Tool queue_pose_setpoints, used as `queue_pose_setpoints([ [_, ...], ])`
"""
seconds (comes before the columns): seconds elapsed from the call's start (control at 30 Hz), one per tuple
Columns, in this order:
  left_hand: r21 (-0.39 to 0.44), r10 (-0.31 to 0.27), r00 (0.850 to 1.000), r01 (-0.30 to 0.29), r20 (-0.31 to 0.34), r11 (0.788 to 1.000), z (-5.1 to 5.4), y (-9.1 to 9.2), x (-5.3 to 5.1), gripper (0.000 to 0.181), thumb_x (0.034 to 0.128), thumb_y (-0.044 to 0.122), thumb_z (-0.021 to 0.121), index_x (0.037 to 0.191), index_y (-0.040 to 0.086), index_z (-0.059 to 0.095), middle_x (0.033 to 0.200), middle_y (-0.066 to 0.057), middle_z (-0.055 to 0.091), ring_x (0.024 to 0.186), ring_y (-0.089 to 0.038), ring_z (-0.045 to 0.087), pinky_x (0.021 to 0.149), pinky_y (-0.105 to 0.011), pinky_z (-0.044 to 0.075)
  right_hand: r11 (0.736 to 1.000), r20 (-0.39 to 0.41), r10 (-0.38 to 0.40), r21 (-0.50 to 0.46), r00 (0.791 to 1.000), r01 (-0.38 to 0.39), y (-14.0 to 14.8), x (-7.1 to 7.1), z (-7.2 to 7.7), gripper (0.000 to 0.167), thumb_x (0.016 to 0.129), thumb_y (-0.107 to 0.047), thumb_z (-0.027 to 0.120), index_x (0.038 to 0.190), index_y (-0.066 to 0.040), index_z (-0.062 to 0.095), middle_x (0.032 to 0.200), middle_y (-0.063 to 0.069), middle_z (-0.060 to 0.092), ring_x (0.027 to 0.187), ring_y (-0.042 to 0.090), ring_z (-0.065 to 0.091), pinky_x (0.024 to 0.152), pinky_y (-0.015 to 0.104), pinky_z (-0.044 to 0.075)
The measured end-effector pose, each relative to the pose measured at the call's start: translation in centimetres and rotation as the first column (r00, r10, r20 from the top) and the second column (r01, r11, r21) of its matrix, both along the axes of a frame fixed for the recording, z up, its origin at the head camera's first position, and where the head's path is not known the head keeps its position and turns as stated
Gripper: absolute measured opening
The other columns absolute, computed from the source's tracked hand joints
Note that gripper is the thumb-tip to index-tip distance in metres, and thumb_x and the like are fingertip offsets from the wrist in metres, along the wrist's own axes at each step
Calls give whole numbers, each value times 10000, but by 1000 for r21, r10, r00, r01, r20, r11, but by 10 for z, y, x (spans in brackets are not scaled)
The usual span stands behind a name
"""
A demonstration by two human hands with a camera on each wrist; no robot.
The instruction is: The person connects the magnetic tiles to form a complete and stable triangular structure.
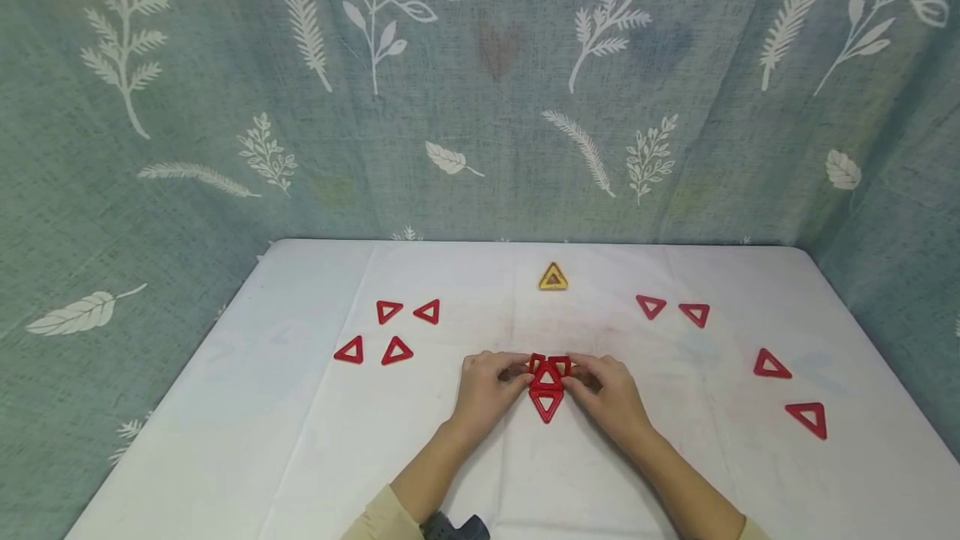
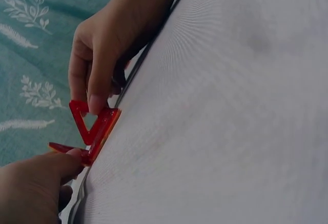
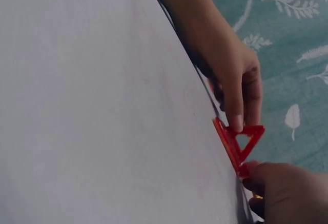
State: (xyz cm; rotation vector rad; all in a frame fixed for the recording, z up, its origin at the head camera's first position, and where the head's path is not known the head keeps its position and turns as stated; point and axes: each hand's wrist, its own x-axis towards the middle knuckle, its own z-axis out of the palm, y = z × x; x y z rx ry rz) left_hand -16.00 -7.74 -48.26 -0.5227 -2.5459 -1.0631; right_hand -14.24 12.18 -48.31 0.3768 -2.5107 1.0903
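A small cluster of joined red triangle tiles (image 1: 546,403) lies on the white table between the two hands; its upper tiles stand tilted up off the cloth. My left hand (image 1: 487,390) pinches the cluster's left upper tile between thumb and fingers. From the other side, my right hand (image 1: 611,398) pinches the right upper tile. In the left wrist view a red tile (image 2: 97,131) rises from the cloth between both hands. The right wrist view has a raised red tile (image 3: 249,130) under the left hand's thumb.
Several loose red triangles (image 1: 397,350) lie at the left, and several more (image 1: 771,363) at the right. A yellow triangle (image 1: 553,277) sits near the back edge of the white table (image 1: 420,473). A green leaf-patterned curtain (image 1: 495,148) hangs behind.
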Motion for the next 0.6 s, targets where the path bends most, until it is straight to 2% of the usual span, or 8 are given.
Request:
queue_pose_setpoints([
  [0.2,-36,-13,999,12,-35,999,3,0,1,197,784,206,770,978,200,740,873,94,712,811,-63,586,804,-322,353,999,-58,-21,41,998,23,-4,3,2,345,718,-158,823,1045,-114,721,760,-75,680,685,28,466,663,259,407],
  [0.33,-60,-28,997,24,-68,998,4,0,0,165,789,193,765,951,207,743,880,96,710,822,-69,588,793,-318,357,998,-126,2,58,992,5,-5,3,2,335,703,-144,831,1020,-120,728,765,-72,683,679,27,466,650,257,400],
  [0.6,-110,-58,989,43,-133,993,6,0,1,148,797,183,757,942,196,734,887,88,696,851,-103,586,802,-331,355,996,-207,40,92,977,-22,-5,1,-2,361,667,-146,850,1008,-114,733,795,-59,698,688,46,494,652,260,402],
])
